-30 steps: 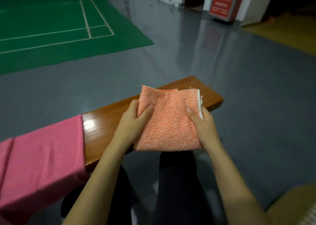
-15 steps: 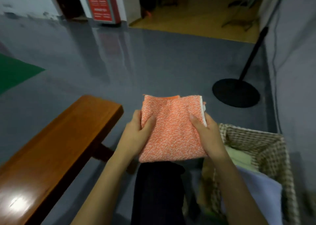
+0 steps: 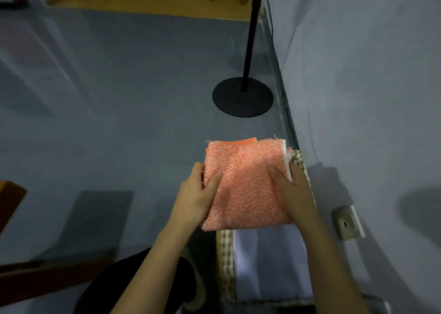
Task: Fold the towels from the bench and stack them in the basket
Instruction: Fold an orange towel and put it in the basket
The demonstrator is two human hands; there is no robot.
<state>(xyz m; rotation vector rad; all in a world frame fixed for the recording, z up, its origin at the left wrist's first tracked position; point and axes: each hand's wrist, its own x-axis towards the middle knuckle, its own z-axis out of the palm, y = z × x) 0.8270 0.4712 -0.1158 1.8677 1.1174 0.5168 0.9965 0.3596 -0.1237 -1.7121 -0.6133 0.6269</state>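
Observation:
A folded orange-and-white speckled towel [image 3: 245,185] is held flat in the air between both hands. My left hand [image 3: 198,194] grips its left edge, thumb on top. My right hand [image 3: 293,189] grips its right edge, thumb on top. The towel hovers over the far part of a checked woven basket [image 3: 225,261], which stands on the floor by the wall. Inside the basket lies a folded pale blue towel [image 3: 269,263]. Only the end of the wooden bench [image 3: 9,199] shows at the left edge.
A black pole on a round base [image 3: 242,96] stands on the grey floor beyond the basket. A grey wall [image 3: 370,99] runs along the right, with a socket plate [image 3: 347,222] low on it. My dark-clothed legs [image 3: 133,287] are at the bottom.
I have turned right from the bench, carrying the folded orange towel in both hands from above the bench to above the basket. The grip has not changed.

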